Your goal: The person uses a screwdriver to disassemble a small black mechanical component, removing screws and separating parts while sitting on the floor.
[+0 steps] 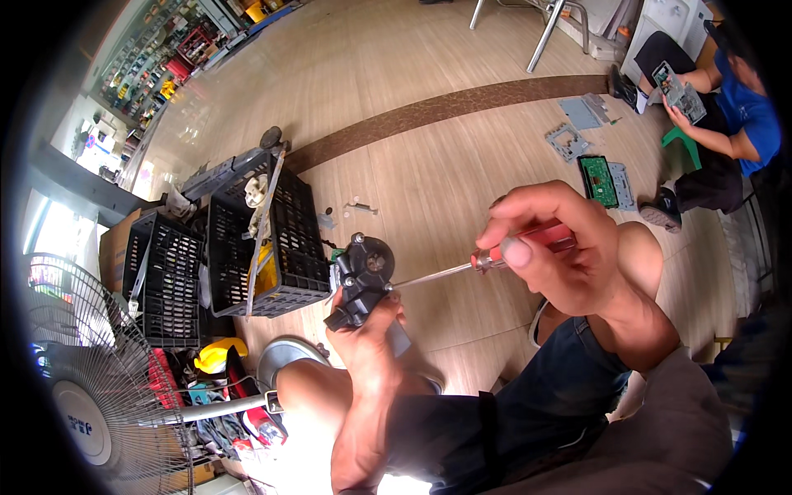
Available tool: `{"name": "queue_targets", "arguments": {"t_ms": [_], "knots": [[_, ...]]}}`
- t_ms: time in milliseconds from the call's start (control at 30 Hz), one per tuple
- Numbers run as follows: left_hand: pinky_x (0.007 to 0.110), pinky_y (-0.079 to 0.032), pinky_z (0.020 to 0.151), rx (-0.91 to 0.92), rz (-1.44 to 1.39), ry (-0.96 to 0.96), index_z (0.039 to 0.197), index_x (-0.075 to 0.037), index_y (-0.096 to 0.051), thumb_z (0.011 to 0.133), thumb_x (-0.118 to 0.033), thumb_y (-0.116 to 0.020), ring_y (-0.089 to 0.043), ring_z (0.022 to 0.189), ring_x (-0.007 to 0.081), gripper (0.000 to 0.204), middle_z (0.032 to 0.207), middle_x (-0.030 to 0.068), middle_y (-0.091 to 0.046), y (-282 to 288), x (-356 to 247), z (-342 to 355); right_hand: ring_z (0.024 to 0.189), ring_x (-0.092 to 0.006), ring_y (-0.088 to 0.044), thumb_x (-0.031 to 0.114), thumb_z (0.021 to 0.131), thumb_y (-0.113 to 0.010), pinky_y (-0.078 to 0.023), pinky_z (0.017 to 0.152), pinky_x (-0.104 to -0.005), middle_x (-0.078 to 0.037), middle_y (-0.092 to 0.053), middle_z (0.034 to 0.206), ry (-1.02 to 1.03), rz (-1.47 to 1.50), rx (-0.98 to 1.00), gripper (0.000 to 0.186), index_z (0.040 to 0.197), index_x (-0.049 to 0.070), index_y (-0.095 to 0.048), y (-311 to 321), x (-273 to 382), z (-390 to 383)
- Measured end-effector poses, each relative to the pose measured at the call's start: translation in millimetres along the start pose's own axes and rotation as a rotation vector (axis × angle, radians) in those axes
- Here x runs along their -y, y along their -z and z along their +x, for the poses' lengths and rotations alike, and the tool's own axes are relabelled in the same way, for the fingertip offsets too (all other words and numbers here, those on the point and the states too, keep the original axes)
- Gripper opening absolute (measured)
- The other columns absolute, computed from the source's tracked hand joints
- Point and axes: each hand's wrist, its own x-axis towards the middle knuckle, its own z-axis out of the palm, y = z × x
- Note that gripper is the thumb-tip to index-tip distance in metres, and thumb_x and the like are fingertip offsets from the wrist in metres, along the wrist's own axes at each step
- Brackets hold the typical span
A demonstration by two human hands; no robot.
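since that screwdriver [487, 260] comes in nearly sideways, you'd want to watch the tip. it looks to meet the right edge of the black housing [360, 285], close to a small shiny fastener, but it's too small to tell if it's properly seated. if it isn't, pushing at a slant could let it skip and chew up the head, and your left hand [367, 342] is right there on the near side (thumb basically in the firing line).

grip check: your right hand [569, 247] has thumb and fingers curled round the red handle, and your left is clamped around the bottom of the housing. the housing itself is up in the air, left of your right hand and just right of the black crate [301, 223], with no bench under it that i can see. so one hand takes all the twist, and if the torque beats your grip, i'd guess the whole thing rolls in your palm.

other worry is dropped bits. anything tiny falling could land by the loose metal pieces [360, 206] on the floor [429, 173] just past the housing, or bounce into that slotted crate, and then good luck telling which is which.
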Motion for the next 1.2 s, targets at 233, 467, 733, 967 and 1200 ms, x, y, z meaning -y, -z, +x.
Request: {"name": "queue_targets", "arguments": {"t_ms": [233,467,733,967,1200], "knots": [[0.03,-0.053,0.063,0.002,0.015,-0.01,0.108,0.002,-0.065,0.079,0.004,-0.074,-0.064,0.068,0.0148,0.031,0.083,0.0075,-0.069,0,0,-1,0.085,-0.0159,-0.076,-0.003,0.091,-0.066,-0.061,0.073,-0.0271,-0.011,-0.076,0.095,0.089,-0.076,-0.012,0.032,0.123,-0.003,-0.061,0,1,1],[0.03,-0.053,0.062,0.002,-0.009,-0.011,0.108,0.002,-0.065,0.079,0.004,-0.074,-0.064,0.068,0.0148,0.031,0.083,0.0072,-0.069,1,1,0,0.086,-0.0172,-0.076,-0.005,0.089,-0.065,-0.062,0.075,-0.0286,-0.012,-0.076,0.098,0.049,-0.032,0.0,0.036,0.124,-0.002,-0.06,-1,1,1],[0.03,-0.053,0.063,-0.006,-0.015,-0.011,0.11,0.002,-0.064,0.079,0.003,-0.075,-0.064,0.068,0.0149,0.033,0.083,0.0074,-0.068,1,2,0,0.088,-0.018,-0.072,0.011,0.098,-0.067,-0.058,0.074,-0.0297,-0.019,-0.071,0.105,0.018,-0.083,0.087,0.034,0.125,-0.005,-0.053,7,3,1],[0.03,-0.053,0.063,-0.003,-0.004,-0.005,0.109,0.001,-0.064,0.079,0.003,-0.075,-0.064,0.068,0.0152,0.032,0.084,0.0074,-0.068,3,0,0,0.078,-0.0133,-0.07,0.006,0.1,-0.063,-0.057,0.065,-0.0265,-0.017,-0.072,0.104,-0.005,-0.097,0.04,0.027,0.123,-0.004,-0.055,-4,3,2],[0.03,-0.053,0.062,-0.035,0.046,-0.023,0.11,-0.002,-0.063,0.079,0.001,-0.076,-0.064,0.069,0.0152,0.034,0.084,0.0072,-0.068,7,4,3,0.08,-0.0169,-0.077,0.007,0.095,-0.071,-0.062,0.068,-0.0278,-0.009,-0.075,0.091,-0.039,-0.032,-0.034,0.026,0.119,0.0,-0.062,-6,0,2]]}}
